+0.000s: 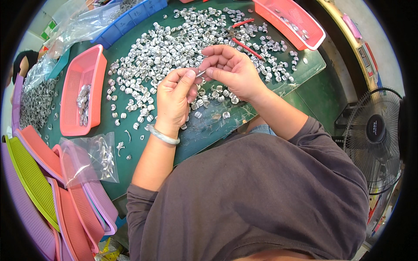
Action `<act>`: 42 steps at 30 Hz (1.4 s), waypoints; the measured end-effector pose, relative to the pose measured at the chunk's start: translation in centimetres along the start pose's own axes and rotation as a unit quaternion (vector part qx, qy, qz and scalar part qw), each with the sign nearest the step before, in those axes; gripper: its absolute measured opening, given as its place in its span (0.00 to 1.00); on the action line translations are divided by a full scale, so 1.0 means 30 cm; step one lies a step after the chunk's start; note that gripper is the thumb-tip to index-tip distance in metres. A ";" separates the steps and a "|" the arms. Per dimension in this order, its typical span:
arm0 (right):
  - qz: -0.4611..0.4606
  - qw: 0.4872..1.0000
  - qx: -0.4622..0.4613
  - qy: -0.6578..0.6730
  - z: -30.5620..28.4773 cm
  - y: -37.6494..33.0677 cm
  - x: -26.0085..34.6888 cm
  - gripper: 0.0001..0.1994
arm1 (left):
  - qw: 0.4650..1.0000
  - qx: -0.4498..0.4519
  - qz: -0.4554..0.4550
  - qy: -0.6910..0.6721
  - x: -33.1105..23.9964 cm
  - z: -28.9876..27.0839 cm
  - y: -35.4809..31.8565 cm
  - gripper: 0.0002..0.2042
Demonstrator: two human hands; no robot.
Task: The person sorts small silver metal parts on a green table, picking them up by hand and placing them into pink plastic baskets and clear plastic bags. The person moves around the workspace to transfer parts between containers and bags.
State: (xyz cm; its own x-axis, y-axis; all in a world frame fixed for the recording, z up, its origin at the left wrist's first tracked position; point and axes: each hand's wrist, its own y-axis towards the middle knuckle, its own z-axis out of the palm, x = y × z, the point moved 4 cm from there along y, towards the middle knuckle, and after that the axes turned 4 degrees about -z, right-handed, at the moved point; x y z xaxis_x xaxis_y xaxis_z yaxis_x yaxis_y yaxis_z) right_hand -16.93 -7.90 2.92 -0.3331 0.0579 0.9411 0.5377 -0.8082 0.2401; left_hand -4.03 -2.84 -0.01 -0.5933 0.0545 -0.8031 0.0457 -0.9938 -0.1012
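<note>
Both my hands meet over the near part of a wide heap of small, striped silver metal pieces [174, 48]. My left hand [176, 93], with a pale bangle [163, 135] at the wrist, pinches a small silver metal piece [200, 73] between thumb and finger. My right hand [233, 71] has its thumb and forefinger closed on the other end of that piece, its remaining fingers curled. Fingers cover most of the piece, so its full shape is hidden. Beyond my right hand, red-handled pliers [246, 43] lie on the heap.
A pink basket [99, 82] with some metal pieces stands left; another pink basket [313, 35] sits far right. Stacked baskets [30, 182] and a clear bag [89, 161] crowd the near left. Grey rings [37, 104] pile beyond. A fan [374, 135] stands right of the green table [204, 130].
</note>
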 end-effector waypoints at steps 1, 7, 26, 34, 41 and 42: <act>-0.006 1.000 0.003 0.003 0.000 0.000 -0.003 0.18 | 1.000 0.002 -0.004 -0.006 0.001 -0.001 0.001 0.05; -0.003 1.000 -0.003 -0.005 0.003 -0.004 -0.012 0.20 | 1.000 -0.022 0.011 -0.009 -0.004 -0.003 -0.003 0.05; -0.115 0.969 0.013 -0.220 0.022 -0.033 0.009 0.20 | 0.983 -0.100 0.092 0.124 -0.027 0.015 -0.024 0.04; -0.137 0.966 0.000 -0.221 0.022 -0.035 0.009 0.20 | 0.974 -0.095 0.119 0.169 -0.028 0.009 -0.028 0.04; -0.125 0.963 0.013 -0.240 0.022 -0.037 0.010 0.20 | 0.969 -0.100 0.126 0.187 -0.029 0.010 -0.029 0.04; -0.125 0.962 0.013 -0.241 0.022 -0.037 0.011 0.20 | 0.969 -0.098 0.127 0.188 -0.028 0.010 -0.029 0.04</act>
State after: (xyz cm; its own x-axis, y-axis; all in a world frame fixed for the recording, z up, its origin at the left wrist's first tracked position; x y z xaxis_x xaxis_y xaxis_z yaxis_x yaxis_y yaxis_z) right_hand -17.14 -6.59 3.12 -0.0600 0.5189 0.8527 0.5082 -0.7193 0.4736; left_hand -3.80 -2.04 0.92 -0.2105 -0.1217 -0.9700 0.3264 -0.9440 0.0477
